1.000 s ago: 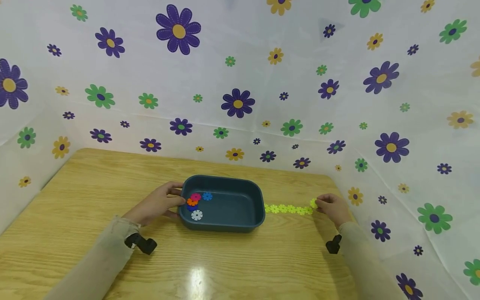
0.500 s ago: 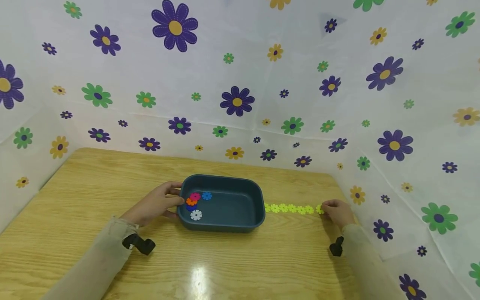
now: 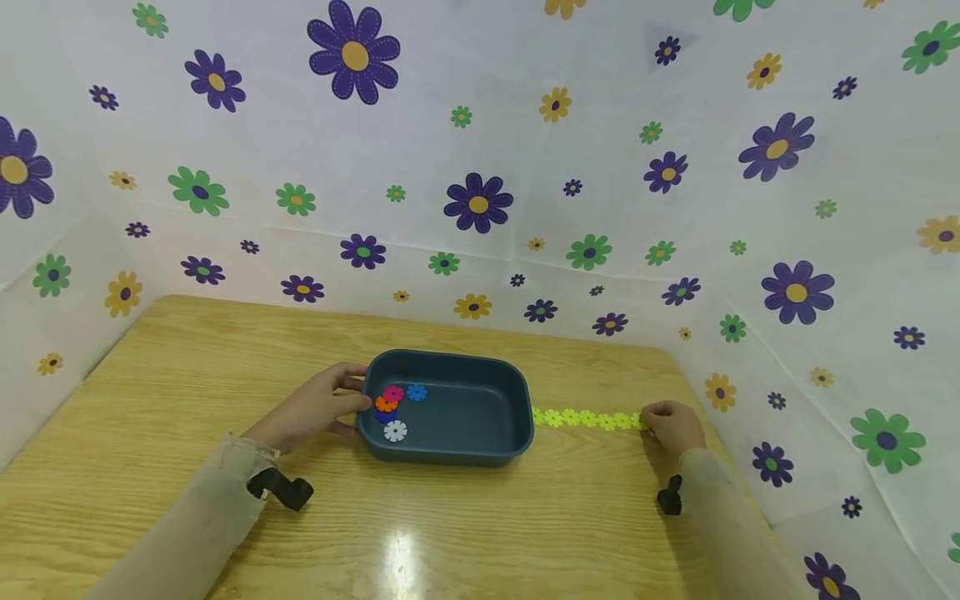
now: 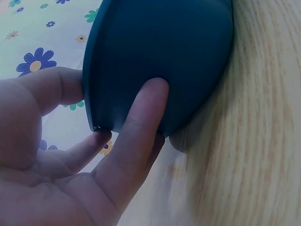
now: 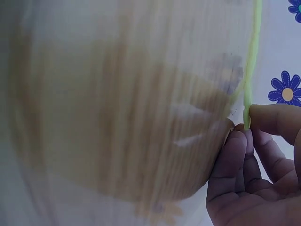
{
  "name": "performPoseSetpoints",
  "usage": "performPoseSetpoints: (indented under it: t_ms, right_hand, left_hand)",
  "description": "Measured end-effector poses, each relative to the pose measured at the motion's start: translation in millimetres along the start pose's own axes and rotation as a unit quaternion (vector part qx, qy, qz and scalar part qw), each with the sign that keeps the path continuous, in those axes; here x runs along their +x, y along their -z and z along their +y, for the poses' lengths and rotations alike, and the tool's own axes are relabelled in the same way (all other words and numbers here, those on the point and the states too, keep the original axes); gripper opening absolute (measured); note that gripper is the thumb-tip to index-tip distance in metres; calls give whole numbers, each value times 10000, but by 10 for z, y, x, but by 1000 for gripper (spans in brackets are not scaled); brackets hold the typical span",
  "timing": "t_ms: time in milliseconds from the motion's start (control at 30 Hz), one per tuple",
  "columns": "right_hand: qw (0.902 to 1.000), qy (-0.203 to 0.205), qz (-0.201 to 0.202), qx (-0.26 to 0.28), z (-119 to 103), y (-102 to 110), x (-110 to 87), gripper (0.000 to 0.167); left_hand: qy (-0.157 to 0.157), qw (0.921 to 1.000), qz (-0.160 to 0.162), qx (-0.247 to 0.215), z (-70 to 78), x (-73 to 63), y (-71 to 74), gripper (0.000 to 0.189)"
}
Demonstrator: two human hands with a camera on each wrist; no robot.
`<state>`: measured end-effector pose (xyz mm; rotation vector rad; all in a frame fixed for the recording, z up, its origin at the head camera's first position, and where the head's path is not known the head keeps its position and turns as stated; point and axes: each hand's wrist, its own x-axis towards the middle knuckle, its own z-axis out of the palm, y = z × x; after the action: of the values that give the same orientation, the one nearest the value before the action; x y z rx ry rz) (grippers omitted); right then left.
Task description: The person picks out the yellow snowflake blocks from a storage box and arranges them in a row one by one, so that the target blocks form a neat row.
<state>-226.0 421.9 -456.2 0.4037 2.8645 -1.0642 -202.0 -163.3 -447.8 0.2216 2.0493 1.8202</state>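
Note:
A dark blue-green plastic tub [image 3: 450,454] stands on the wooden table. My left hand [image 3: 311,408] holds its left end, with the fingers [image 4: 148,106] against the outer wall and another digit at the rim. To the right of the tub a row of yellow-green flower-shaped connecting discs [image 3: 587,418] lies straight on the table. At its right end my right hand [image 3: 673,425] pinches the last yellow disc [image 5: 247,110] between thumb and fingers. This disc is in line with the row; whether its slots are joined cannot be made out.
Inside the tub, at its left, lie several loose flower discs: a pink disc [image 3: 393,393], an orange disc [image 3: 386,404], a light blue disc [image 3: 416,392], a white disc [image 3: 395,431] and a dark blue one. A white flower-patterned sheet [image 3: 420,150] surrounds the table's back and sides.
My right hand has brought the pinched yellow disc down from a raised position and against the row's right end, closing the gap seen half a second ago. The left hand and tub stay put.

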Motion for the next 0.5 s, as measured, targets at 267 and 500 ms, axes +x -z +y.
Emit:
performPoseSetpoints:
  t_ms: [267, 500]
  right_hand:
    - [9998, 130, -63, -131, -37, -13, -30, 35]
    - [9994, 243, -127, -227, -27, -49, -38, 39]
  left_hand:
    - [-8, 10000, 13, 20, -15, 20, 10, 60]
    - [12, 10000, 7, -3, -37, 37, 19, 59]
